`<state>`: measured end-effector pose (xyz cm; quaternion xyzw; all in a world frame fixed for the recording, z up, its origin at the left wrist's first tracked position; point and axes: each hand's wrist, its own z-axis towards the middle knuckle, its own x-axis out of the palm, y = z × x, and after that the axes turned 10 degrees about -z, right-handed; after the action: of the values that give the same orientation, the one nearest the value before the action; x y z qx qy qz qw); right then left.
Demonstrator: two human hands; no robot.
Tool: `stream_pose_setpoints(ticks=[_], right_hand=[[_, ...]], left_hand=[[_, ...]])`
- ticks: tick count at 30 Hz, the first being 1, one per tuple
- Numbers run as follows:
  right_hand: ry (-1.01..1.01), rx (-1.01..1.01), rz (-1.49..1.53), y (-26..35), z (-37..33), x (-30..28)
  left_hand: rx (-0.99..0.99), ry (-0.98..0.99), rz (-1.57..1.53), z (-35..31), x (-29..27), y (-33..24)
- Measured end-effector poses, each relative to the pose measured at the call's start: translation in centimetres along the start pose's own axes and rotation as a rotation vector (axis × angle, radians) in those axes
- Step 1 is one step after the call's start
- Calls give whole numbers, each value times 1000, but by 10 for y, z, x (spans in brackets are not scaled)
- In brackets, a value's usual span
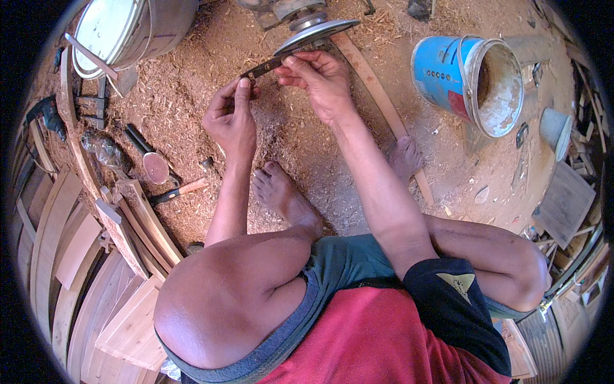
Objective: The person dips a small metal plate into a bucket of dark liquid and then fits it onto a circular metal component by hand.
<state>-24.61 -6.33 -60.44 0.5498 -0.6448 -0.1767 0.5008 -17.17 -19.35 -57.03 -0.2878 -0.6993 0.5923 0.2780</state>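
left hand (231, 118): pinching the near end of a thin dark metal blade (262, 67)
right hand (316, 77): fingers pinched on its far end
blade spot: right against the grinding wheel (316, 33), far centre

One view only, a wide fisheye worn on my head, looking steeply down over my lap to the sawdust-covered ground (300, 147). My forearms enter from the lower edge and reach up the frame — my left hand (231, 118) and right hand (323, 80) sit near, just above centre. Straight edges bow toward the dark round rim; my knees fill the bottom.
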Motion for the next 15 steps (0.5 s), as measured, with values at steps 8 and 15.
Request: stream_pose_setpoints(ticks=[8, 15], right_hand=[[7, -9, 10, 0, -2, 1], [-5, 3, 3, 0, -2, 3]], left_hand=[[-3, -9, -17, 1, -1, 4], [-1, -21, -23, -1, -2, 3]])
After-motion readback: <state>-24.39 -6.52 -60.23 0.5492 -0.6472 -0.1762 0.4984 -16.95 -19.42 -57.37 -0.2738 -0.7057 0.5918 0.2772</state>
